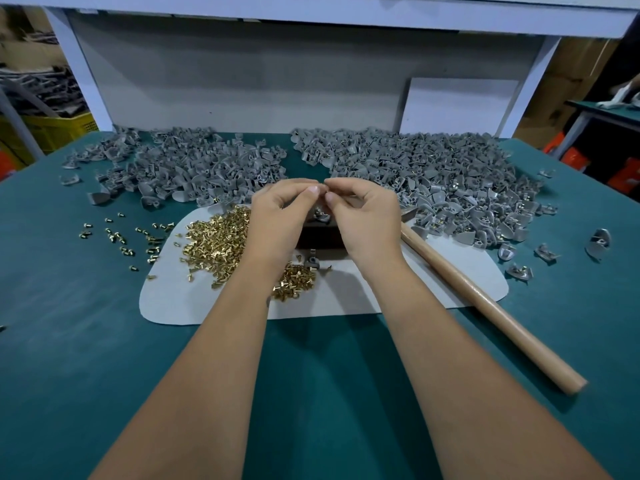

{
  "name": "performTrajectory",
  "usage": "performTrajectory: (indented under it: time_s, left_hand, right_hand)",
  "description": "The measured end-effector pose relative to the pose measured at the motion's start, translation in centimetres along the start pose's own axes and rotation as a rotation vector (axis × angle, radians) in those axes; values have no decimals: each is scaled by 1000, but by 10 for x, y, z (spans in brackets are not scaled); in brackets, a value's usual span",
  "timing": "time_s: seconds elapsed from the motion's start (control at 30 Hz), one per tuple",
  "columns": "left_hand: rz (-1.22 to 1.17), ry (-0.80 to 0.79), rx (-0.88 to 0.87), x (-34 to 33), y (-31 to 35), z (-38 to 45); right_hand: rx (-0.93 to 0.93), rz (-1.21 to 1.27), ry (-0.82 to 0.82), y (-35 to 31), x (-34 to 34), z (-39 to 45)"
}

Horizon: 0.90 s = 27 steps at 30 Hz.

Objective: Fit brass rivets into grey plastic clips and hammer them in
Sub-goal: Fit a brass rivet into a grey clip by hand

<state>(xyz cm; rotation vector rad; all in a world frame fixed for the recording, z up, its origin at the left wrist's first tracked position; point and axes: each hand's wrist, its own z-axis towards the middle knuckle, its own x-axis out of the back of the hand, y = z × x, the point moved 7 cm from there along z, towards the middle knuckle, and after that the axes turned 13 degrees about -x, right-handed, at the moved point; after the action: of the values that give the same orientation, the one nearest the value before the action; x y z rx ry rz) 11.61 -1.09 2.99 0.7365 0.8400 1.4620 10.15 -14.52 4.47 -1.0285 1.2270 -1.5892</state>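
Note:
My left hand (280,216) and my right hand (363,216) meet fingertip to fingertip above a dark block (320,237) at the table's middle. Their curled fingers pinch a small grey plastic clip (320,213), mostly hidden between them. Whether a rivet is in it I cannot tell. A heap of brass rivets (214,244) lies on a pale mat (346,299) just left of my left hand. A wooden-handled hammer (485,306) lies on the mat to the right of my right hand, its head hidden behind that hand.
Two big piles of grey clips fill the back of the green table, one on the left (180,168), one on the right (433,174) showing brass. Loose rivets (121,237) scatter left of the mat. Stray clips (540,252) lie at the right. A white shelf frame (311,15) stands behind.

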Motion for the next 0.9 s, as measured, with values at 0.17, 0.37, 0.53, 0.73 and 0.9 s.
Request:
performTrajectory:
  time_s: [0.17,0.37,0.53,0.73,0.9]
  left_hand:
    - [112,-100,-48,-7,3,-1]
    - [248,-53,12,2,-1,-5]
    - [559,-105,57,6,-8,-8]
    - [571,-137,39,5,-8,-7]
    - [599,-131,40,5,-10,-6]
  right_hand:
    - [-41,-3,102,3,9,2]
    - [-22,-159,191,5,16,3]
    - [-33,-221,139,12,16,10]
    - [-36,-321,76,16,10,11]
    - [-51,-373,74,17,7,10]
